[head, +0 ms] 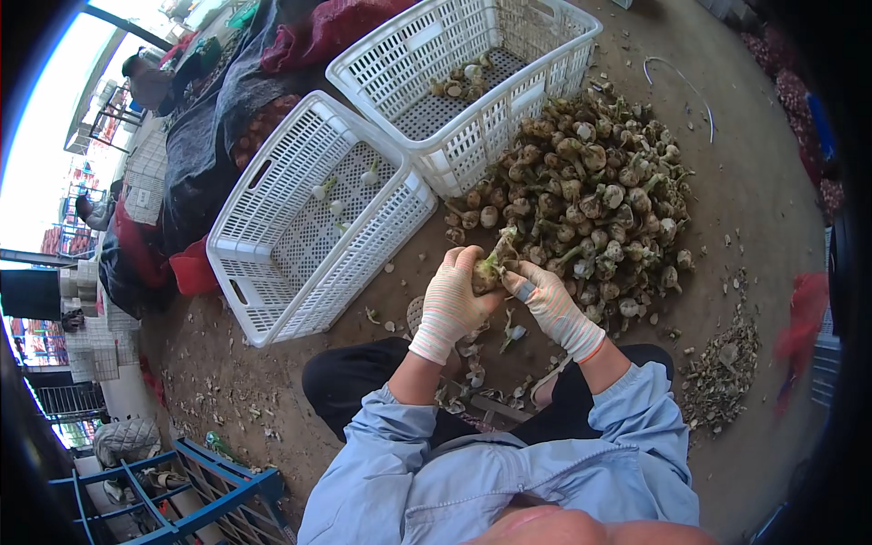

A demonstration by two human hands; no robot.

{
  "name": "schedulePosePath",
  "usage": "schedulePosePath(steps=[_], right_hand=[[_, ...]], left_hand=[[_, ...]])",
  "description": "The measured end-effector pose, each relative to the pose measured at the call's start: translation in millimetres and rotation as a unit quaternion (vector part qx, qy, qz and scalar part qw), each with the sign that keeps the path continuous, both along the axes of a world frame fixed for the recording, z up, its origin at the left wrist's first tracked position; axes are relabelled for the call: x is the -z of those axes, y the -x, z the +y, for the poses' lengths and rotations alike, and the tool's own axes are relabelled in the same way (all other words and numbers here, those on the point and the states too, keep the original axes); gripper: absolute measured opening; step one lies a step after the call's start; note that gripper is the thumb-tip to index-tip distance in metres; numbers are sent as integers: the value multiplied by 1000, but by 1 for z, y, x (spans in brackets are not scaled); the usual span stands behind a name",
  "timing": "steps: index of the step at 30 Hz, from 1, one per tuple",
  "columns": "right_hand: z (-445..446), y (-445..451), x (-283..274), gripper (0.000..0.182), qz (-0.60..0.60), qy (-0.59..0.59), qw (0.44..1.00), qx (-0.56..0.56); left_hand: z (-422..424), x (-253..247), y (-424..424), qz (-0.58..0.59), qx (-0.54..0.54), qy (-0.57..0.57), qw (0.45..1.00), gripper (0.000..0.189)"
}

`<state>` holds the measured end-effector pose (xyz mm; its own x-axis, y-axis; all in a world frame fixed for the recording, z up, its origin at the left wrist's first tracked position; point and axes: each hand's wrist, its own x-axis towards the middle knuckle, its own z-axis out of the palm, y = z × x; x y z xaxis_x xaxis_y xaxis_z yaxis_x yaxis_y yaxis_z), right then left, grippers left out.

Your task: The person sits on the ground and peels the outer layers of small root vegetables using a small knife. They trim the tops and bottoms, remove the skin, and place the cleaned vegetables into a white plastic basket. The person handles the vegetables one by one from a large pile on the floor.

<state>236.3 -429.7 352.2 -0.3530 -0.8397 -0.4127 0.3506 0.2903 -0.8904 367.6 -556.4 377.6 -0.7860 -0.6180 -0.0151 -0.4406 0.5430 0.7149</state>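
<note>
My left hand (455, 300), in a striped knit glove, is closed around a brownish garlic bulb (485, 276) with a short green stem. My right hand (545, 300), in a matching glove with a grey band on one finger, pinches at the bulb's right side, by its dry outer leaves. Whether it holds a tool is hidden. Beyond my hands lies a large heap of untrimmed garlic bulbs (593, 197). A cleaner white bulb with a green stem (516, 333) lies on the ground between my knees, below my hands.
A white plastic crate (320, 286) at the left holds several peeled white bulbs; another white crate (446, 146) behind it holds brownish ones. Peelings (725, 368) are piled at the right. A blue metal frame (225, 490) stands lower left. Other people are at the far upper left.
</note>
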Motion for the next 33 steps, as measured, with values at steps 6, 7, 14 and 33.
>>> schedulePosePath(steps=[6, 7, 14, 33], right_hand=[[-30, 35, 10, 39, 173, -74, 981, -43], [-41, 53, 3, 41, 315, -65, 945, -58], [-241, 178, -23, 40, 722, -38, 690, -15], [-162, 135, 76, 34, 620, 172, 763, 65]], left_hand=[[-73, 13, -6, -272, 200, -18, 941, 82], [-88, 11, 0, -287, 233, -10, 929, 86], [-225, -34, 82, 73, 79, 4, 994, 35], [-448, 130, 423, -260, -72, 317, 909, 49]])
